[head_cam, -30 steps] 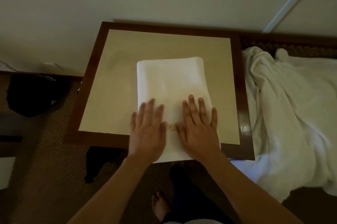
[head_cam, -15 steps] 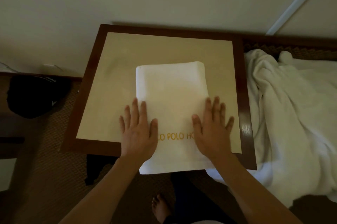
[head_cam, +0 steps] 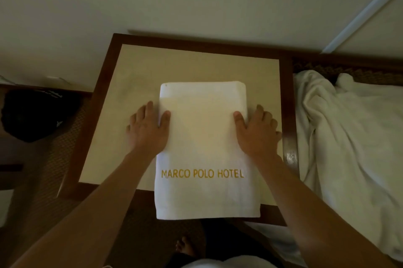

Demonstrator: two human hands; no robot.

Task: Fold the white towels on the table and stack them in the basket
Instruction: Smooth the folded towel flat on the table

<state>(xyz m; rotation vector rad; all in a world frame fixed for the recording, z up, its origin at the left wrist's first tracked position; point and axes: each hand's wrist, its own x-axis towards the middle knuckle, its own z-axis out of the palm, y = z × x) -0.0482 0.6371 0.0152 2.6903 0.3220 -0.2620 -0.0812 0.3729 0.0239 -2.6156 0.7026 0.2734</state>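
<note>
A folded white towel with gold "MARCO POLO HOTEL" lettering lies on the beige-topped table, its near end hanging over the front edge. My left hand lies flat at the towel's left edge, with the thumb on the cloth and the fingers on the tabletop beside it. My right hand mirrors it at the right edge, thumb on the towel and fingers outside it. The fingers of both hands look straight. I cannot make out a basket.
A heap of loose white towels lies right of the table's dark wooden frame. A black bag sits on the floor at left. A wall stands behind the table. My bare foot shows below the front edge.
Both hands slid apart from the towel's middle to its left and right edges and moved farther up it. The gold lettering they covered is now fully in view.
</note>
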